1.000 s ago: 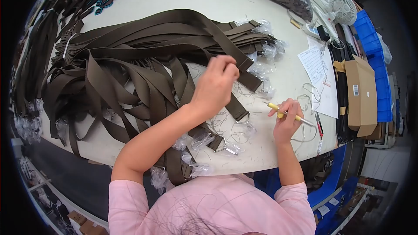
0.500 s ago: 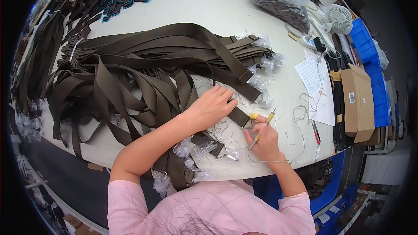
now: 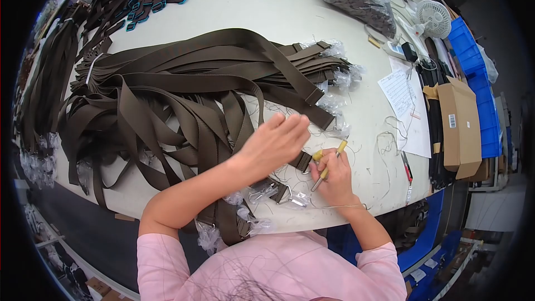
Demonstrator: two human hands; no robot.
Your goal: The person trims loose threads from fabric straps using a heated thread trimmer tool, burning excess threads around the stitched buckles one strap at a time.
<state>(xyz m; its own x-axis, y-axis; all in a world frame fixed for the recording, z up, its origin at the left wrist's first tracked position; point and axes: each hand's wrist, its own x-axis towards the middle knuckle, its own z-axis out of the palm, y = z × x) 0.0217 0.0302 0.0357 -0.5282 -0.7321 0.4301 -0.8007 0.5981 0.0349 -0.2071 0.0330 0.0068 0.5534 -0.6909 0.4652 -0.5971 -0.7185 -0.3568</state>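
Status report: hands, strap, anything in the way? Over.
Right hand holding yellow pen-shaped tool, beside brown webbing strap. Left hand blurred over webbing, grip unclear. Plastic-wrapped metal fitting close by, possible snag.

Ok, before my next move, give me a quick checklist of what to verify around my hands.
1. Yellow pen-like tool in the right hand: ok, gripped.
2. Strap end near the tool hand: ok, close by the fingers.
3. Left hand gripping a strap: cannot tell, its underside is hidden.
4. Space beside the right hand clear: not ok, plastic wrapping lies close.
5. Red-and-black tool out of the way: ok, it lies apart, off to the right.
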